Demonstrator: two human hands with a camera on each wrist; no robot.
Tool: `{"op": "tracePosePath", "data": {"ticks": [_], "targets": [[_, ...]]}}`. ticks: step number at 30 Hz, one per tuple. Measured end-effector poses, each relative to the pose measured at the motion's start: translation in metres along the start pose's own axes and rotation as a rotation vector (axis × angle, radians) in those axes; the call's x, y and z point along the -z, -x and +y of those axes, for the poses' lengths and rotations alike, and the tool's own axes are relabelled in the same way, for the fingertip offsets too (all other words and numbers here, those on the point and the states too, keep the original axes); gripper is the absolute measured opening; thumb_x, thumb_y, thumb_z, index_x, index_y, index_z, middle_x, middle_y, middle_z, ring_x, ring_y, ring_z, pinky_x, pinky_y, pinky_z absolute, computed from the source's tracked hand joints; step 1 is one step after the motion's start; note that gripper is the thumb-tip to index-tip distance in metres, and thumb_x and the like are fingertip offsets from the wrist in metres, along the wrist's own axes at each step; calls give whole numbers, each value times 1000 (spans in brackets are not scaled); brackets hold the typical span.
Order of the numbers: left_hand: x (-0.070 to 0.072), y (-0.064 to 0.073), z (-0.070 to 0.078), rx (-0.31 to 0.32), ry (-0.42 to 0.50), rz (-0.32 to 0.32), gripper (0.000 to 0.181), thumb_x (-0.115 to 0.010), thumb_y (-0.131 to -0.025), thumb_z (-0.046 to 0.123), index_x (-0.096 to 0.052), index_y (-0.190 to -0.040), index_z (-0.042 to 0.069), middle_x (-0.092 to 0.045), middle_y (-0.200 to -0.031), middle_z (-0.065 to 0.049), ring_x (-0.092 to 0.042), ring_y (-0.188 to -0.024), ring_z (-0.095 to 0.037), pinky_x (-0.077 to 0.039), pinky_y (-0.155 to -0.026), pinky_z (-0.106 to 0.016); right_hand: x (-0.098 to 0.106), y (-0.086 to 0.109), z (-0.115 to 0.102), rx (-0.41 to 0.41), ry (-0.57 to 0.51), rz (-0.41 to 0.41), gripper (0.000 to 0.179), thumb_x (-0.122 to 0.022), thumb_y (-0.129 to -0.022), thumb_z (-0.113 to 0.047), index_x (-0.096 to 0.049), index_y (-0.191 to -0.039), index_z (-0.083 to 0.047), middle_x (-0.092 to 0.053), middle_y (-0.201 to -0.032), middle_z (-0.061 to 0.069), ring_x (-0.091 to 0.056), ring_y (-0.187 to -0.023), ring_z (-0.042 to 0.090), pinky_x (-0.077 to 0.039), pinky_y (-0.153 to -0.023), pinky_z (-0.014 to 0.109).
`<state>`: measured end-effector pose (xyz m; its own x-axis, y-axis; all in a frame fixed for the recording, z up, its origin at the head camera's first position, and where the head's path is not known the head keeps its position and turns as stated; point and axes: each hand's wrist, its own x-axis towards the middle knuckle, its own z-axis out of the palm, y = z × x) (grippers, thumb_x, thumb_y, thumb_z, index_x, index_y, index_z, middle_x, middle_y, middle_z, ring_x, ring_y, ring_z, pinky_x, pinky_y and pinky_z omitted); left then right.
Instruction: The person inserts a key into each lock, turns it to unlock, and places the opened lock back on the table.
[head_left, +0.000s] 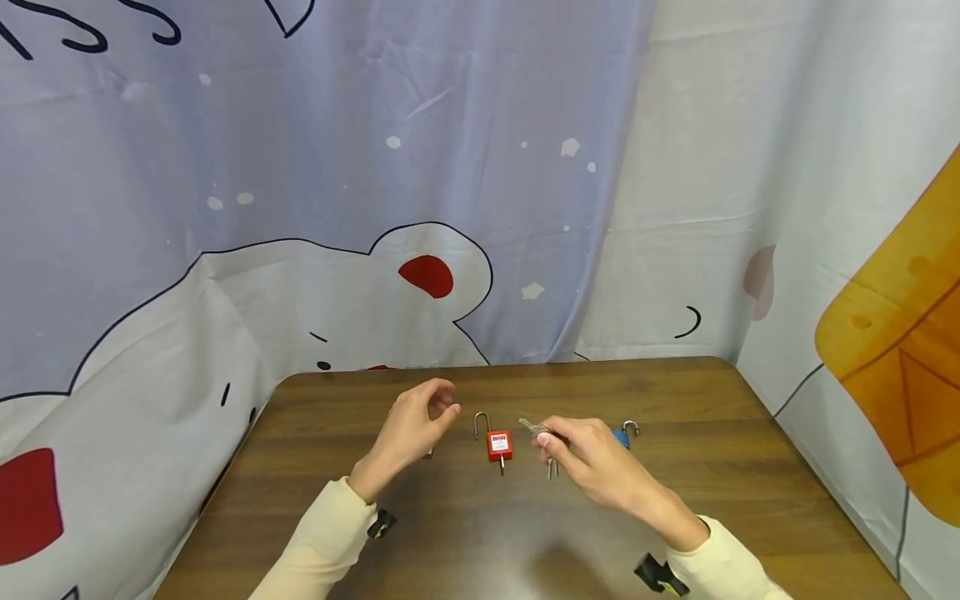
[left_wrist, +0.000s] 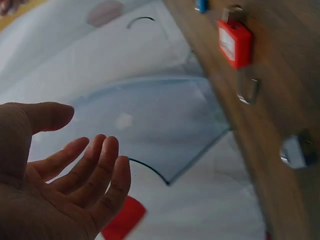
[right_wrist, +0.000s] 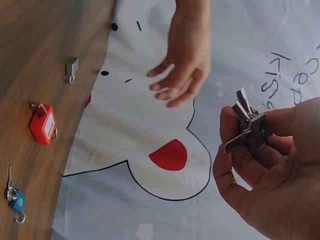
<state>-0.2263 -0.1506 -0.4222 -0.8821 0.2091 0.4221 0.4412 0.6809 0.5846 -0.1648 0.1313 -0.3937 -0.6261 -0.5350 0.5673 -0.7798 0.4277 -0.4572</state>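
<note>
Over the right half of the table, my right hand (head_left: 588,462) pinches silver metal keys (right_wrist: 247,120) between thumb and fingers. My left hand (head_left: 408,425) is raised in the air, fingers loosely bent with nothing between them. A red padlock (head_left: 499,446) with a white label lies between the hands, its shackle sprung and a key at its lower end. Beyond my right hand is a blue padlock (head_left: 622,437), partly covered in the head view; in the right wrist view keys stick out from it. A silver padlock (right_wrist: 71,69) lies near my left hand, mostly hidden in the head view.
The padlocks lie in a row across a brown wooden table (head_left: 465,533). A printed curtain (head_left: 525,183) hangs right behind the table's far edge and along its sides. Both wrists carry small black camera mounts (head_left: 660,575).
</note>
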Motion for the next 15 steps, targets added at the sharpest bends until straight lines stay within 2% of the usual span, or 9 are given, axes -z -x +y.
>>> {"op": "tracePosePath", "data": {"ticks": [4,10,15], "targets": [[-5,-1,-21,85,-45,-45,29,-72,-87,20,-66,-113,9,-70,-97,-3,-67,-89,-18,-54,-80,-37,1,3,3,-12,0,-4,15,-57,-99,-9,-63,-88,-19,-65,-73,-10,-58,-67,1,-48,-64,17],[-13,-2,-51,197,-92,-71,31,-75,-85,19,-66,-112,6,-71,-99,-9,-68,-92,-23,-55,-82,-41,1,8,7,-41,14,-21,17,-56,-99,-11,-63,-87,-20,-65,-72,-9,-54,-66,-4,-47,-62,17],[-18,0,-70,283,-146,-152,39,-75,-86,27,-65,-115,3,-69,-99,-9,-65,-87,-21,-54,-78,-41,0,11,11,-42,16,-25,17,-57,-99,-11,-63,-86,-21,-64,-72,-12,-53,-67,-6,-46,-61,17]]}}
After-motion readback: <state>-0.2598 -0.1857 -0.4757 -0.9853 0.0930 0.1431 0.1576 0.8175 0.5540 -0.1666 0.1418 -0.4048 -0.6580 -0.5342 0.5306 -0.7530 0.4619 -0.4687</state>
